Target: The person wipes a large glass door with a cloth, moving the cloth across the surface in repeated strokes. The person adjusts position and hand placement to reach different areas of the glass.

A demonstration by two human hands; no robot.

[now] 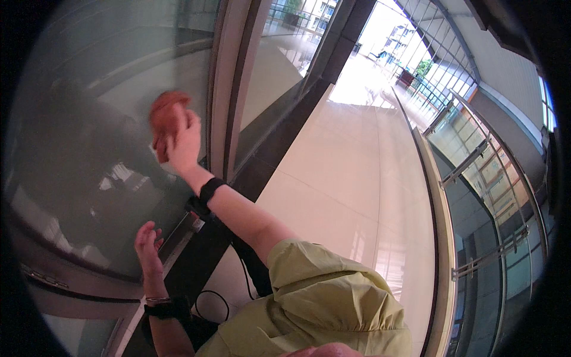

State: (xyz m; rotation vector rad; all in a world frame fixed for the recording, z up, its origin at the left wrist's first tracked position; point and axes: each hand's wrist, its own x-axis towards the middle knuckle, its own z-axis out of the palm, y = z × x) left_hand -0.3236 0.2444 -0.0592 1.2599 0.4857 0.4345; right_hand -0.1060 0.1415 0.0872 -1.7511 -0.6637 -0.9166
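Observation:
A large glass pane (89, 134) in a metal frame (221, 89) stands before me on the left. Held against it near the frame's upright is a reddish-brown cloth (167, 116), bunched under the fingers of my right hand (184, 140). Lower down, my left hand (148, 247) is raised beside the glass with its fingers loosely bent and nothing in it. Whether it touches the pane I cannot tell. Black bands are on both wrists, and a bracelet shows on the left one.
A pale tiled floor (334, 169) runs along a dark stone border (263, 174). A glass and metal railing (486, 178) lines the right side. A thin black cable (212, 292) loops on the floor near my body. Another framed pane (276, 80) stands beyond the upright.

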